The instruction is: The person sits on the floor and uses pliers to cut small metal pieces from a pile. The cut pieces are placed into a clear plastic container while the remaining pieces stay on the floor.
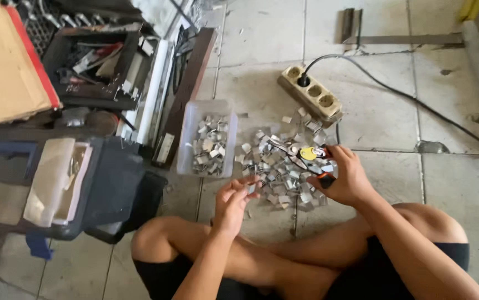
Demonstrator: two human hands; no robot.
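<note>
Nearest, at six o'clock, left hand fingers pinch a small metal clip. At three o'clock, right hand fingers clamp pliers over the clip pile on the floor. Tub sits at eleven; power strip at one.

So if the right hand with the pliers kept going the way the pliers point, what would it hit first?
The right hand aims the pliers up and left, so they would likely first meet the pile of small metal pieces on the floor, then the clear plastic tub. Depth is unclear.
</note>
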